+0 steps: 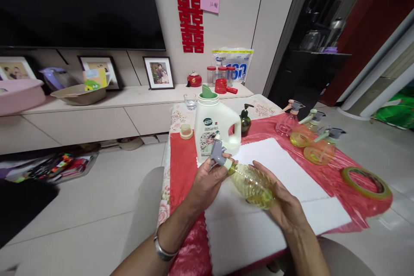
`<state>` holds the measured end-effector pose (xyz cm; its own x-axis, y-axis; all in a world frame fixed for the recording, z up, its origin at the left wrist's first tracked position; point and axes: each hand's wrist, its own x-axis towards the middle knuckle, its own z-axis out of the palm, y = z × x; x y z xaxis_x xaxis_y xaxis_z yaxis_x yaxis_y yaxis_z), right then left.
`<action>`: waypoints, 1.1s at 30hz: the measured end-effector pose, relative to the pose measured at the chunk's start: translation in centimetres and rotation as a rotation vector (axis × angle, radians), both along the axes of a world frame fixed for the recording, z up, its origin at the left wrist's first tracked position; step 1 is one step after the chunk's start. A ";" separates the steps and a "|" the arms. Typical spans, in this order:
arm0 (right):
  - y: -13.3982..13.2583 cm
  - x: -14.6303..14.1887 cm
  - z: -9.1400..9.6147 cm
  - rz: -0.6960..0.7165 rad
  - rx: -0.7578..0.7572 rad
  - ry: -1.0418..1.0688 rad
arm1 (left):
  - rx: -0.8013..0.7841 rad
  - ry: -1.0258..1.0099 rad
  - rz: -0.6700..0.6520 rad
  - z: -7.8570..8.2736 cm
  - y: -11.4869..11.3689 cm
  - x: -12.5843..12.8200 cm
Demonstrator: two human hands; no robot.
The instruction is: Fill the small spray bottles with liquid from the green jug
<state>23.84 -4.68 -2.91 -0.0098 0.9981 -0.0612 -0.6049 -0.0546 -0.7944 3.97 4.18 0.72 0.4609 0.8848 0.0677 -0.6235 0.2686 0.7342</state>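
A yellow ribbed see-through spray bottle point(250, 183) is held tilted above a white cloth point(239, 235). My left hand point(208, 181) is closed round its neck, by the grey trigger head point(217, 152). My right hand point(284, 202) wraps the bottle's base from the right side. Just behind stands a large pale jug point(207, 120) with a green spout and a handle on its right; its screw cap appears to be the cream lid point(186, 131) lying to the left.
At the right stand a pink spray bottle point(287, 124) and two yellow ones point(304, 136) point(320, 152). A roll of tape point(365, 182) lies near the right edge. Behind the jug are a dark pump bottle point(245, 123) and a glass cup point(190, 102).
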 end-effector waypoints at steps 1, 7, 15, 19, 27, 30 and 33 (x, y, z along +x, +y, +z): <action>-0.2 -0.2 -0.1 -0.001 0.025 0.020 | -0.018 -0.004 0.021 0.1 -0.1 0.2; 0.3 -1.2 -0.4 -0.102 0.026 0.060 | -0.035 -0.049 0.112 1.0 -0.6 1.0; 0.1 -2.0 0.3 -0.026 0.084 0.005 | 0.049 -0.061 0.136 1.5 -0.8 1.5; -0.2 -1.7 -0.3 0.087 0.069 -0.041 | 0.069 -0.052 0.144 1.8 -0.4 1.1; 0.2 -1.6 -1.2 0.083 0.022 -0.012 | 0.075 -0.048 0.143 1.6 -0.5 0.8; 0.0 -2.0 -0.3 0.027 -0.003 -0.029 | 0.080 -0.047 0.156 1.3 -0.5 0.9; -0.3 -2.1 0.3 0.046 0.022 -0.047 | 0.089 -0.045 0.172 1.4 -0.4 0.9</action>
